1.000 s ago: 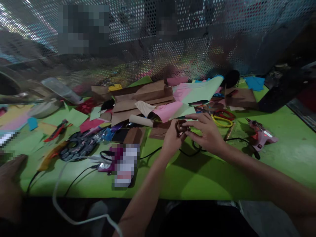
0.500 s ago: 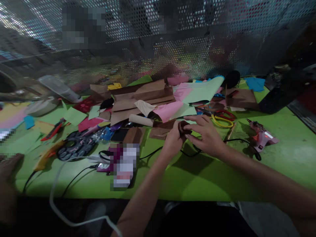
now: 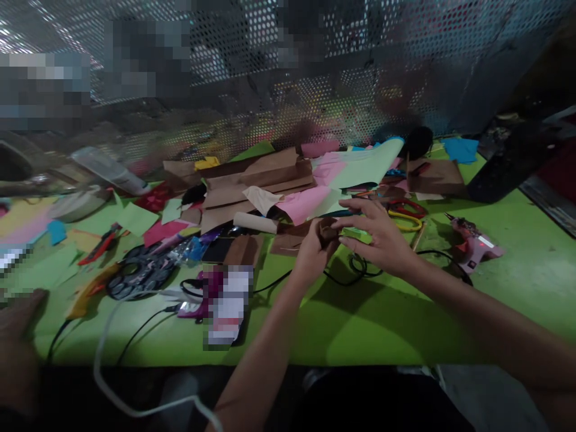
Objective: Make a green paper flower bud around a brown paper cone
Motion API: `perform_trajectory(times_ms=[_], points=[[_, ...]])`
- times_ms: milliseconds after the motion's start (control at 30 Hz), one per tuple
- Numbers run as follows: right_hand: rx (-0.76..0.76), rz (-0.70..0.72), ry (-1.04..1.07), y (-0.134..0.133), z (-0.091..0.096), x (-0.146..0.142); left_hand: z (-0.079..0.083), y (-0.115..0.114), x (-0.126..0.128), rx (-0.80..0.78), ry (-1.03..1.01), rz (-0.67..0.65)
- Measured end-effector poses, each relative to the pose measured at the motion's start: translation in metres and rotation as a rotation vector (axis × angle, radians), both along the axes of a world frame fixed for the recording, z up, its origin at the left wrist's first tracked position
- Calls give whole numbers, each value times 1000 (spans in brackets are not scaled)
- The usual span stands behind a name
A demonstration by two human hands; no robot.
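Note:
My left hand is closed around a small folded piece of brown paper, held just above the green table. My right hand meets it from the right, thumb and forefinger pinching the same brown piece while the other fingers spread out. A black cable loops on the table right under both hands. Behind them lies a heap of brown paper bags and pink and pale green sheets.
A pink glue gun lies at the right, scissors with red and yellow handles behind my right hand. A paper roll, dark paint palette, white cord and coloured scraps sit left. Another person's hand rests at far left. Perforated metal screen behind.
Both hands stayed together on the brown piece, lifting slightly and shifting a little away from me. My right hand's fingers have spread wider. The view drifted slightly.

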State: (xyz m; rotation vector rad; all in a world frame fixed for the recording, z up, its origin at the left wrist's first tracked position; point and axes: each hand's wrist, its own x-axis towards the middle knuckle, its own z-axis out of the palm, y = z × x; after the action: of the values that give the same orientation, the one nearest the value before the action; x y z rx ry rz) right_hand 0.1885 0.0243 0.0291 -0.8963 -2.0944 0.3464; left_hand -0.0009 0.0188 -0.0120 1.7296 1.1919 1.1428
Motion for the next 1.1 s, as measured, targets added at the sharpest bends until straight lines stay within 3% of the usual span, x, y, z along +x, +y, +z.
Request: perform_trajectory(times_ms=[200,433,767,933,1100], points=[[39,12,-189,-3,-7,-6,-6,0,-2,-11,62,-15],[35,-3,-57,6,-1,0,4,-4,3,50,241,12],[-31,10,-156,9,-3,4,6,-7,1,101,496,-41],[-40,30,-258,8,-1,6,7,-7,2,39,498,-73],[132,-50,-273,3,-1,3,3,-5,3,-7,382,-58]])
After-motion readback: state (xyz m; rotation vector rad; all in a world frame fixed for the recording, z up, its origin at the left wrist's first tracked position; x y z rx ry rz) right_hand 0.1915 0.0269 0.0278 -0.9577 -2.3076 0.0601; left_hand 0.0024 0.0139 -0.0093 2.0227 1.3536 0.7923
